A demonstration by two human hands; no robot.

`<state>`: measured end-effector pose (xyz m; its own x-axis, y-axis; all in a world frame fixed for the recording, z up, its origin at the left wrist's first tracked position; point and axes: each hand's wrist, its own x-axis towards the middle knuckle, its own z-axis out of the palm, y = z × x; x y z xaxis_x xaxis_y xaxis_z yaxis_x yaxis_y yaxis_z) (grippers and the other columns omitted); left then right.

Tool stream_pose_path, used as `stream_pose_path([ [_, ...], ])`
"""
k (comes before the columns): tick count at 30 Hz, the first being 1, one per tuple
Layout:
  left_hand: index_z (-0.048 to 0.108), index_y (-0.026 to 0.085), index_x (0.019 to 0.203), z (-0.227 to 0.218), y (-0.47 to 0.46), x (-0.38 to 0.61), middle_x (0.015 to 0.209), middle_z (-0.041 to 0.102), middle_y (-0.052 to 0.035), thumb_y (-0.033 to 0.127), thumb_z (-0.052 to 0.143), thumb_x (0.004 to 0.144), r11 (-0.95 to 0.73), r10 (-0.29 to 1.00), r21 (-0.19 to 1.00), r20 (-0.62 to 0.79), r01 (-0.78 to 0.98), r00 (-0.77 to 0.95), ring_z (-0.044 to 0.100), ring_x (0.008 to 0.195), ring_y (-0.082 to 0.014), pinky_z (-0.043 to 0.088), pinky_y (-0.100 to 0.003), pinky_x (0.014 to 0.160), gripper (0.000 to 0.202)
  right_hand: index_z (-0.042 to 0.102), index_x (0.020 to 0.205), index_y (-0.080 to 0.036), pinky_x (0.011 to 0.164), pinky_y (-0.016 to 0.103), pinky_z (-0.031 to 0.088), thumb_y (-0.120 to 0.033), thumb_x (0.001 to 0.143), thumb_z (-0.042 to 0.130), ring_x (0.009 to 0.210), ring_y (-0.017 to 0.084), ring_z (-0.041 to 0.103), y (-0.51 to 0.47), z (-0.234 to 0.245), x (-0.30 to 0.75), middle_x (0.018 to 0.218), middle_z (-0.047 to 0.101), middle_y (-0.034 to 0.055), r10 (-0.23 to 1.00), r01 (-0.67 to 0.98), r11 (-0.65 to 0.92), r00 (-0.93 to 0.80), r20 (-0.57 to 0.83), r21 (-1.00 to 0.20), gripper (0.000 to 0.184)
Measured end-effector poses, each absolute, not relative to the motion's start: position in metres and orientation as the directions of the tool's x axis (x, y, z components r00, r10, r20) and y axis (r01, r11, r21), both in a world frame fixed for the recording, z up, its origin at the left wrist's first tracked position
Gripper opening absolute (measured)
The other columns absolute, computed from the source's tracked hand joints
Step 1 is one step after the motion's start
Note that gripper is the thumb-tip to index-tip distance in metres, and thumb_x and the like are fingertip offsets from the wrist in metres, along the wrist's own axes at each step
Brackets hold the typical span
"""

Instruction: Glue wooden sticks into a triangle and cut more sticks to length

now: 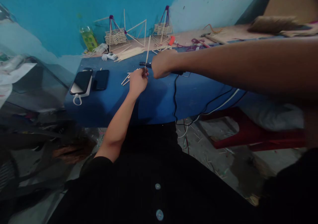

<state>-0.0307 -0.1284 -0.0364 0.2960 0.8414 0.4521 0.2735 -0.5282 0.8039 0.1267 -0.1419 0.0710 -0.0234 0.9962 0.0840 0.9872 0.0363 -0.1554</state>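
Observation:
My left hand (138,81) is closed, its fingertips pinching the lower end of a thin wooden stick (148,48) that stands nearly upright. My right hand (164,63) is wrapped round a dark hand tool; the tool's narrow black end (144,64) points left and meets or crosses the stick just above my left fingers. Most of the tool is hidden in my fist, so its kind is unclear. Several short cut sticks (126,79) lie on the blue tabletop (119,106) beside and partly under my left hand. Behind the hands rests a pile of longer sticks (131,53).
Stick frames with purple tops (115,37) (162,28) stand by the wall. To the left are a phone on a white box (81,81), another phone (101,80) and a bottle (88,38). A black cord (175,98) hangs over the front edge, near a red plastic stool (258,128).

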Motion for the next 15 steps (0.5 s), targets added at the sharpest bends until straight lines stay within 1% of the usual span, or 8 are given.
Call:
stream_pose_path([
  [2,0.077,0.021,0.089,-0.037,-0.124,-0.031,0.087,0.080,-0.0058,0.000,0.056,0.085,-0.533,0.839,0.796,0.453,0.287,0.301,0.077,0.088,-0.0238,0.062,-0.040,0.094,0.029,0.044,0.051,-0.022,0.090,0.036,0.054,-0.029,0.089,0.089,0.100,0.024,0.071,-0.133,0.072,0.126,0.060,0.056,0.0061,0.991,0.970,0.069,-0.040,0.125,-0.234,0.060],
  [3,0.076,0.021,0.086,-0.036,-0.122,-0.032,0.085,0.079,-0.0060,0.001,0.057,0.084,-0.532,0.840,0.793,0.449,0.297,0.304,0.076,0.086,-0.0241,0.062,-0.041,0.093,0.028,0.045,0.051,-0.022,0.087,0.034,0.054,-0.033,0.092,0.087,0.096,0.022,0.071,-0.129,0.072,0.126,0.056,0.054,0.0055,0.991,0.968,0.075,-0.046,0.123,-0.240,0.060],
  [4,0.075,0.021,0.083,-0.036,-0.120,-0.032,0.083,0.078,-0.0064,0.002,0.057,0.083,-0.529,0.842,0.791,0.444,0.308,0.306,0.076,0.084,-0.0244,0.062,-0.042,0.093,0.026,0.048,0.050,-0.021,0.086,0.034,0.054,-0.035,0.093,0.086,0.092,0.022,0.072,-0.127,0.072,0.126,0.054,0.052,0.0049,0.994,0.975,0.067,-0.047,0.097,-0.212,0.060],
  [7,0.074,0.021,0.079,-0.033,-0.118,-0.033,0.081,0.078,-0.0079,0.003,0.059,0.081,-0.521,0.847,0.788,0.427,0.328,0.317,0.076,0.084,-0.0254,0.062,-0.044,0.095,0.024,0.055,0.050,-0.020,0.082,0.036,0.055,-0.038,0.092,0.086,0.083,0.021,0.072,-0.122,0.073,0.126,0.049,0.051,0.0049,0.999,1.000,0.016,-0.016,-0.047,0.000,0.056],
  [9,0.074,0.021,0.077,-0.032,-0.117,-0.032,0.081,0.078,-0.0089,0.005,0.060,0.081,-0.519,0.846,0.790,0.419,0.326,0.331,0.076,0.086,-0.0264,0.062,-0.046,0.098,0.022,0.053,0.048,-0.020,0.079,0.034,0.054,-0.034,0.093,0.086,0.076,0.018,0.068,-0.120,0.073,0.127,0.046,0.049,0.0035,0.994,0.997,0.042,-0.035,-0.099,0.070,0.057],
  [12,0.074,0.021,0.076,-0.032,-0.113,-0.030,0.084,0.079,-0.0097,0.006,0.061,0.081,-0.512,0.846,0.805,0.414,0.298,0.336,0.077,0.090,-0.0272,0.062,-0.047,0.100,0.020,0.044,0.043,-0.021,0.075,0.029,0.049,-0.025,0.098,0.078,0.065,0.010,0.059,-0.116,0.071,0.130,0.040,0.038,-0.0014,0.982,0.986,0.153,-0.144,-0.125,0.060,0.065],
  [13,0.075,0.021,0.077,-0.033,-0.112,-0.030,0.086,0.080,-0.0098,0.006,0.061,0.081,-0.512,0.845,0.813,0.418,0.277,0.334,0.078,0.093,-0.0273,0.061,-0.046,0.101,0.020,0.042,0.042,-0.021,0.074,0.028,0.047,-0.022,0.099,0.075,0.063,0.008,0.056,-0.116,0.071,0.130,0.039,0.035,-0.0025,0.980,0.984,0.164,-0.154,-0.129,0.068,0.066],
  [15,0.077,0.020,0.080,-0.035,-0.109,-0.028,0.089,0.081,-0.0102,0.007,0.063,0.080,-0.520,0.837,0.822,0.436,0.232,0.330,0.078,0.098,-0.0276,0.061,-0.045,0.103,0.020,0.043,0.041,-0.020,0.073,0.028,0.045,-0.015,0.097,0.075,0.061,0.006,0.052,-0.119,0.073,0.129,0.038,0.033,-0.0037,0.981,0.986,0.129,-0.111,-0.159,0.106,0.066],
])
